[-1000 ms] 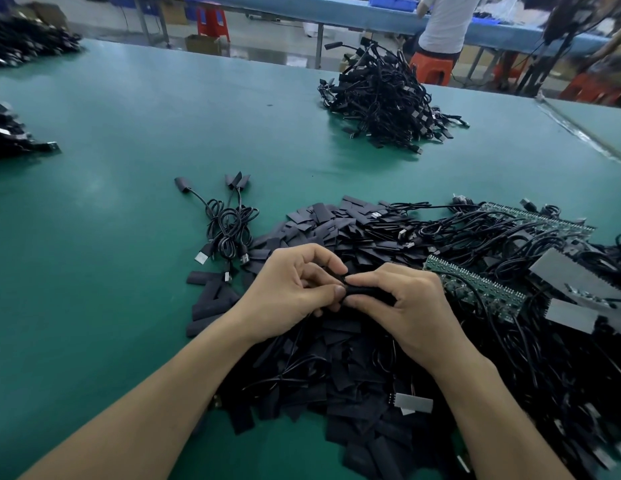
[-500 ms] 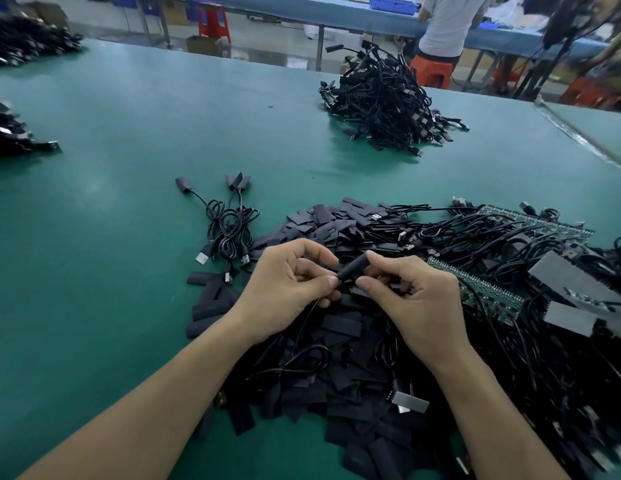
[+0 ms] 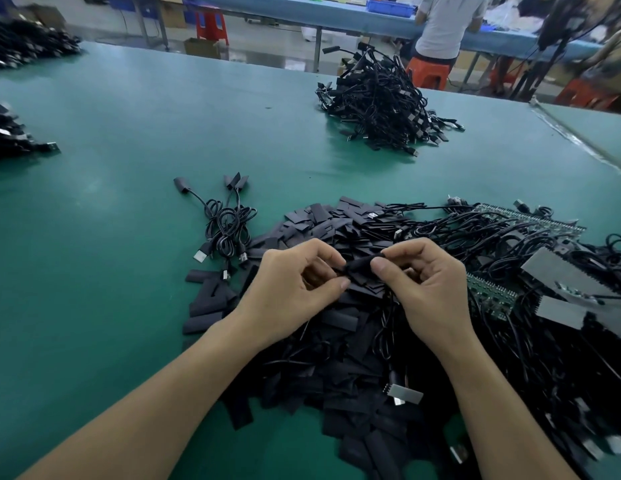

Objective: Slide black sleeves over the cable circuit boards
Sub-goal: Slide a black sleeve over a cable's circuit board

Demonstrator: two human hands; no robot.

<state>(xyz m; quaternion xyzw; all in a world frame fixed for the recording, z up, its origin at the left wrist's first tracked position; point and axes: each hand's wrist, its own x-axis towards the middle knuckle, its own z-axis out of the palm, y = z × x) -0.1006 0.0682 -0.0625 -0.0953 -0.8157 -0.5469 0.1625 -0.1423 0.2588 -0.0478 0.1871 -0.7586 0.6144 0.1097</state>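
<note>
Pile of loose sleeves (image 3: 340,386) is lying on the green table (image 3: 94,271), under both forearms. Above it, left hand (image 3: 295,282) and right hand (image 3: 427,285) are each pinching one end of a black sleeve (image 3: 359,265), thumb against forefinger. Circuit board strip (image 3: 486,296) is sitting just right of the right hand, among tangled cables (image 3: 492,244). Further left, small cable bundle (image 3: 226,230) is lying apart. Large cable heap (image 3: 378,109) is resting far back.

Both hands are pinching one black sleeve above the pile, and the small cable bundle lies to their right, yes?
Not quite: in the head view the small cable bundle lies to their left. Both the left hand and right hand do pinch one black sleeve above the pile.
</note>
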